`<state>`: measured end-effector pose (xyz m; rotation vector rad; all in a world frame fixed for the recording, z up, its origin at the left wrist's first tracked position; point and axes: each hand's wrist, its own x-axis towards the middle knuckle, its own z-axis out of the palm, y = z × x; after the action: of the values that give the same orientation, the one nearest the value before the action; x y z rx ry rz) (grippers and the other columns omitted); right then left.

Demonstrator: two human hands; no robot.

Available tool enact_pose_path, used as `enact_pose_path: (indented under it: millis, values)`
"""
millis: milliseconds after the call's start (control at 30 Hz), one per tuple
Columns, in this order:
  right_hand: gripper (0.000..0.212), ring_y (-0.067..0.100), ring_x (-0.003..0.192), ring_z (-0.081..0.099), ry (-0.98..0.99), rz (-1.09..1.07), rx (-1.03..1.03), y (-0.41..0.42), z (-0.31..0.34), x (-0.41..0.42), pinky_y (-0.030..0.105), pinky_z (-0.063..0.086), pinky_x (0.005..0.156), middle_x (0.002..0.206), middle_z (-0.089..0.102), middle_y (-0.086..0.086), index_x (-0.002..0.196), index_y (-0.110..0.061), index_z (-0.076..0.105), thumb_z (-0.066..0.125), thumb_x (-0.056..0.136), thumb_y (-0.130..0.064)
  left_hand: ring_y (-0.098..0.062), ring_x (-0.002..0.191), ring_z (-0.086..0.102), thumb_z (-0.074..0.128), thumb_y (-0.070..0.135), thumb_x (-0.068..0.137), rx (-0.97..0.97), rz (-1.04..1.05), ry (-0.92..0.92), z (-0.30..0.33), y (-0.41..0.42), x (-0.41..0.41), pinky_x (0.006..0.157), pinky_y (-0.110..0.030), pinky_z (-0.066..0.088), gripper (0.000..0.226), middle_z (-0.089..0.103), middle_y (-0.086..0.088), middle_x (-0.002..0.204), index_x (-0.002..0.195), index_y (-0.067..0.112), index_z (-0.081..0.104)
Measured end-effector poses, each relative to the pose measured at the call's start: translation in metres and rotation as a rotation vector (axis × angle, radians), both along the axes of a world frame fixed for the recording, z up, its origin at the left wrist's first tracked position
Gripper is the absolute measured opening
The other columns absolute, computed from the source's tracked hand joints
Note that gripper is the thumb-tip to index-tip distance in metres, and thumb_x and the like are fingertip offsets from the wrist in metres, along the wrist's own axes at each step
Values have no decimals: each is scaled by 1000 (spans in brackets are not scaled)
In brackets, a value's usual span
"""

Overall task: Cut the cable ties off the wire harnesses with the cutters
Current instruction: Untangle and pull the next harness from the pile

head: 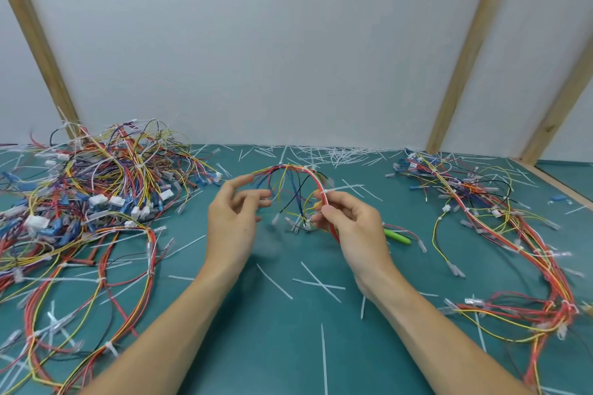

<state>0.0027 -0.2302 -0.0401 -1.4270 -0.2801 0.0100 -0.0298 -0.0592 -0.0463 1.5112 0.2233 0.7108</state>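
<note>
Right hand [353,221] fingers pinch the wire harness [308,183]; left hand [234,218] fingers spread beside it.

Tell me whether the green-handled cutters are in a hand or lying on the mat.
Lying on the mat. The green-handled cutters lie beside the right hand, which pinches the wire harness; the left hand is empty.

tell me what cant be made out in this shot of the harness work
- Cutters, head view: only green handles show; the right hand hides the blades.
- Left hand, head view: fingertips are motion-blurred, so contact with the held harness is unclear.
- Cable tie on that harness: too small to tell if it is cut.
- Left pile of harnesses: cut off by the left edge.
- Right pile of harnesses: runs off the bottom edge.
</note>
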Motion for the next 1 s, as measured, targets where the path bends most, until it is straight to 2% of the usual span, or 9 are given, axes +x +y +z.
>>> enact_pose_path:
  millis: [133, 233, 367, 500, 633, 700, 800, 900, 1000]
  values:
    - [28, 17, 94, 68, -91, 41, -71, 2, 4, -5, 30, 55, 90, 97, 71, 3, 101, -22, 71, 51, 89, -7, -7, 64, 62, 62, 13, 97, 178, -90, -35, 1, -9, -6, 57, -11, 42, 13, 73, 0, 76, 94, 18, 73]
    - [46, 4, 114, 59, -376, 37, -361, 4, 0, -16, 17, 42, 100, 118, 64, -2, 118, -29, 63, 42, 84, -8, -5, 65, 63, 67, 17, 95, 220, -228, -29, 0, -21, -9, 58, -9, 43, 8, 75, 3, 80, 98, 19, 75]
    - [61, 5, 131, 48, -475, 150, -505, 9, -7, -18, 15, 32, 112, 134, 54, -4, 132, -17, 60, 38, 78, 1, -8, 65, 66, 75, 24, 88, 149, -200, -18, -1, -21, -9, 56, -11, 45, 7, 76, 1, 81, 92, 19, 72]
    - [65, 1, 137, 44, -500, 153, -591, 6, -9, -18, 19, 31, 117, 145, 54, -8, 143, -17, 59, 44, 83, 4, -9, 62, 67, 71, 25, 92, 101, -148, 62, -3, -15, -6, 50, -17, 44, 12, 76, 0, 78, 87, 14, 73]
    - [51, 6, 132, 50, -626, -76, -618, 2, -6, -15, 23, 35, 115, 136, 63, -7, 132, -20, 68, 58, 86, 0, -12, 69, 73, 63, 25, 98, 106, -71, 123, -6, -14, -3, 54, -25, 47, 17, 76, 3, 79, 85, 14, 66]
    - [49, 12, 129, 51, -673, -160, -691, -3, -5, -10, 32, 39, 113, 135, 62, -8, 133, -21, 65, 65, 86, -7, -12, 71, 74, 58, 23, 100, 81, -33, 112, -5, -13, -2, 51, -24, 49, 17, 75, 6, 75, 86, 14, 61]
    - [65, 18, 137, 42, -623, -215, -915, -10, -7, -3, 40, 34, 115, 146, 52, -5, 146, -23, 51, 72, 85, -21, -11, 72, 74, 55, 14, 101, 22, 34, 25, 0, -8, -1, 50, -21, 52, 17, 73, 5, 68, 84, 14, 58]
    - [90, 22, 146, 29, -494, -304, -1103, -20, -8, 6, 41, 30, 118, 158, 36, -2, 158, -22, 27, 76, 83, -35, -8, 70, 69, 59, 8, 98, 7, 139, -81, 2, -2, 1, 56, -20, 56, 20, 68, -1, 72, 80, 16, 58]
    - [110, 24, 143, 35, -275, -313, -1267, -32, -6, 16, 44, 36, 109, 154, 34, 2, 160, -22, 13, 77, 78, -57, -4, 69, 67, 58, 10, 100, -33, 167, -180, 4, 4, 1, 64, -22, 59, 11, 70, -2, 79, 90, 13, 58]
